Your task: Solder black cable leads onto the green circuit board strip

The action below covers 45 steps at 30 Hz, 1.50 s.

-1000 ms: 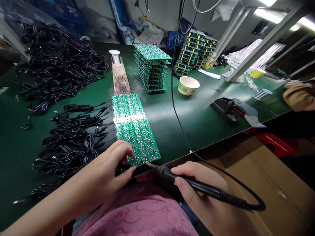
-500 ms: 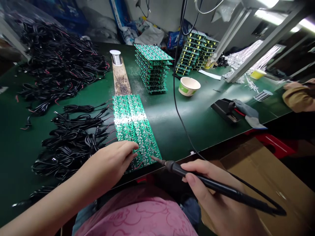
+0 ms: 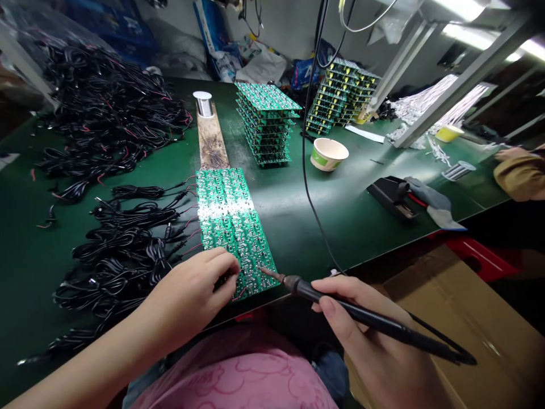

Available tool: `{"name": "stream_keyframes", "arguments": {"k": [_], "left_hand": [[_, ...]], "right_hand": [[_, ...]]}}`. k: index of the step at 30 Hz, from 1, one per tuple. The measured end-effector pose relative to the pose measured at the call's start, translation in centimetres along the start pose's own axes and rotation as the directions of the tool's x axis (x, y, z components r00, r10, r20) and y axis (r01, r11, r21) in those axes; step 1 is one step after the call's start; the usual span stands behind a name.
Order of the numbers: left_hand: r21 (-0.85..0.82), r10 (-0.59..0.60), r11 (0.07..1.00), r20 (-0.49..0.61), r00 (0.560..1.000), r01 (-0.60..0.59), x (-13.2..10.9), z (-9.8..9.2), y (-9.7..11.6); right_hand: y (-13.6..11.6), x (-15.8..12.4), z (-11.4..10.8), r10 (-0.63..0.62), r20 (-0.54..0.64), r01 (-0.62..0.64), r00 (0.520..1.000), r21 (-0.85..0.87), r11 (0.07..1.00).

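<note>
Soldering iron [image 3: 378, 324] farther up circuit board [image 3: 244, 233] than before, in grip of right hand [image 3: 378, 355] (board leftward)

Widest lane: bare green workbench [image 3: 349, 221] between the circuit-board panel [image 3: 232, 221] and the black tray [image 3: 385, 196]. A black cord [image 3: 307, 187] hung down across it, in the way of a sideways pass. At the lane's far end stood the paper bowl [image 3: 322, 162] and the circuit-board stack [image 3: 268, 125], a narrow gap between them. Left of the panel, cable bundles [image 3: 123, 227] crowded the bench; red wires [image 3: 193, 249] blocked low crossing. Left hand [image 3: 204, 284] covered the near-left corner, soldering iron [image 3: 302, 288] crossed the near-right edge. Panel's far half: open from above.
</note>
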<state>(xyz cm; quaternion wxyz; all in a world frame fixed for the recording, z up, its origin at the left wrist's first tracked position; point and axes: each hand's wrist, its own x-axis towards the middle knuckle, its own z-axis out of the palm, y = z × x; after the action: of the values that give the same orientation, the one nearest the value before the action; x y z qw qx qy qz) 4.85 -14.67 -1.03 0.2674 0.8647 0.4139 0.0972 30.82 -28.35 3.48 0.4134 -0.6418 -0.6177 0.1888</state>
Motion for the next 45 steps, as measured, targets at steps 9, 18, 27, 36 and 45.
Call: {"name": "stream_keyframes", "arguments": {"k": [9,18,27,36,45], "left_hand": [[0.147,-0.029,0.989,0.038,0.999,0.023,0.2,0.2,0.8],[0.162,-0.075,0.984,-0.001,0.997,0.074,0.2,0.7,1.3],[0.178,-0.07,0.981,-0.007,0.998,0.07,0.2,1.0,1.3],[0.237,-0.049,0.97,-0.008,0.999,0.05,0.1,0.9,1.2],[0.211,-0.048,0.976,0.014,0.999,0.044,0.2,0.6,1.0]], "right_hand": [[-0.6,0.7,0.8,-0.049,0.047,0.049,0.998,0.001,0.999],[-0.8,0.8,1.9,-0.007,0.074,0.005,0.997,0.027,1.0],[-1.4,1.2,1.8,-0.036,0.055,0.037,0.998,-0.025,0.999],[-1.6,1.2,1.0,-0.1,0.044,0.103,0.994,-0.081,0.991],[-0.7,0.9,0.8,-0.103,0.015,0.104,0.995,-0.062,0.993]]}}
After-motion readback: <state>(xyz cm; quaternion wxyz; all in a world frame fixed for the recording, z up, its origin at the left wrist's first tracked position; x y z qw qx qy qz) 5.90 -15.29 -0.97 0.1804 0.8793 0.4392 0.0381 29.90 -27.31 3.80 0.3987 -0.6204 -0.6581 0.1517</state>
